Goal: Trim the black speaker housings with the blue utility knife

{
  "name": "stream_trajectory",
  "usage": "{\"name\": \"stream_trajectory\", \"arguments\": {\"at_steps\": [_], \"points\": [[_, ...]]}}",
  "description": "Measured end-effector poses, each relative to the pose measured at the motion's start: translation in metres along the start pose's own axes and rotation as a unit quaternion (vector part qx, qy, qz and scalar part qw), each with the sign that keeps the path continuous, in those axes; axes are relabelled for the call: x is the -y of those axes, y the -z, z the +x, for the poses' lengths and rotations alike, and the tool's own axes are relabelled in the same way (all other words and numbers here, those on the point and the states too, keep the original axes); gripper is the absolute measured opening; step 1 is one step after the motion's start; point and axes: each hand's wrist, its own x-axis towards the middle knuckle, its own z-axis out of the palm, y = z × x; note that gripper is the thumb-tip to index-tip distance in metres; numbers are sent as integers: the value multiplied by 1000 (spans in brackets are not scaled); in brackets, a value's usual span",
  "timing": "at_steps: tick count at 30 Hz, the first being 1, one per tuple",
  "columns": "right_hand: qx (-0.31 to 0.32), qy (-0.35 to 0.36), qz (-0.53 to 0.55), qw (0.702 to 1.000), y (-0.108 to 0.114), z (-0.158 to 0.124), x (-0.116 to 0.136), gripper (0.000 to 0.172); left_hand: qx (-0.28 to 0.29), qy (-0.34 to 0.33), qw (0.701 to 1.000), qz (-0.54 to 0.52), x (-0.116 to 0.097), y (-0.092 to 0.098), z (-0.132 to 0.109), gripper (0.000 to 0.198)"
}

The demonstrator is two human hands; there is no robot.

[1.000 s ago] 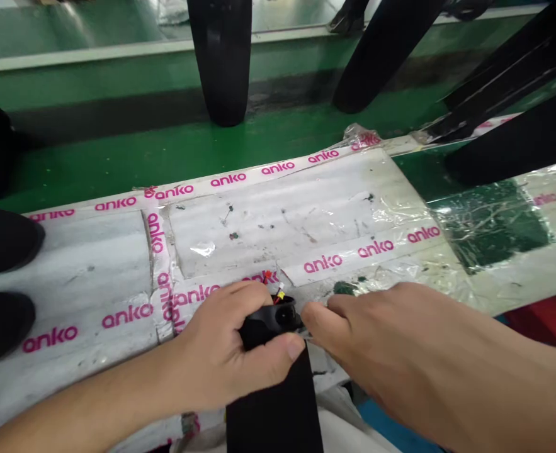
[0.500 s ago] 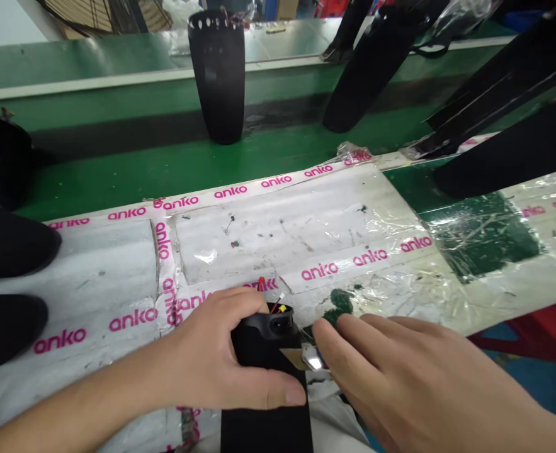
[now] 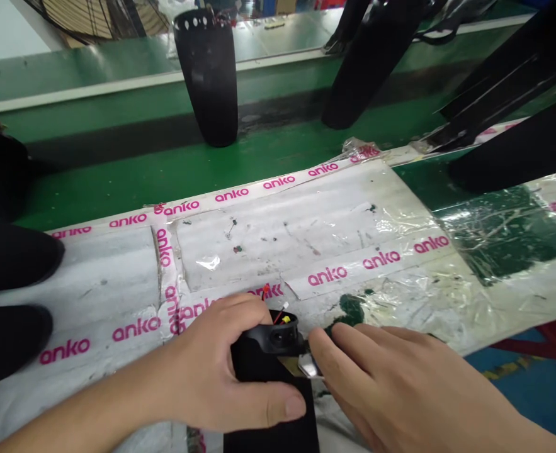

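Note:
My left hand [image 3: 240, 368] is wrapped round a black tapered housing [image 3: 271, 434], thumb across its front and fingers at its upper end. Red wires with a yellow connector [image 3: 286, 319] and a white connector [image 3: 285, 305] stick out of its open top. Just below the rim sits a round hole in the collar. My right hand [image 3: 391, 377] is closed on a utility knife [image 3: 308, 366]; its handle is mostly hidden by the fingers. The knife's blade [image 3: 293, 365] lies against the housing's front, just under the collar.
The bench is covered with white sheeting [image 3: 278, 239] taped with pink-lettered tape. Black housings lie at the left [image 3: 8, 346], and one stands upright on the green belt [image 3: 209, 82]. More dark parts [image 3: 372, 69] lean at the back right. Clear film [image 3: 410, 296] wrinkles at the right.
The knife blade has shifted slightly left and up along the housing toward its collar, with less of it showing. The view has moved a little; my left hand keeps its hold.

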Motion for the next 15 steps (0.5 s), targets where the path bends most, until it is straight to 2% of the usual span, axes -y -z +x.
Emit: {"name": "stream_trajectory", "arguments": {"at_steps": [4,9,12,15], "points": [[24,12,1,1000,-1,1,-1,36,-4,-8,1000,0,1,0,1,40],[10,-1,2,1000,-3,2,-1,40,-13,-31,999,4,4,-2,0,40],[13,-3,1,1000,-5,1,-2,44,-50,-79,996,-6,6,-7,3,48],[54,-1,7,999,-2,6,-4,46,-78,-110,991,-16,6,-11,7,51]]}}
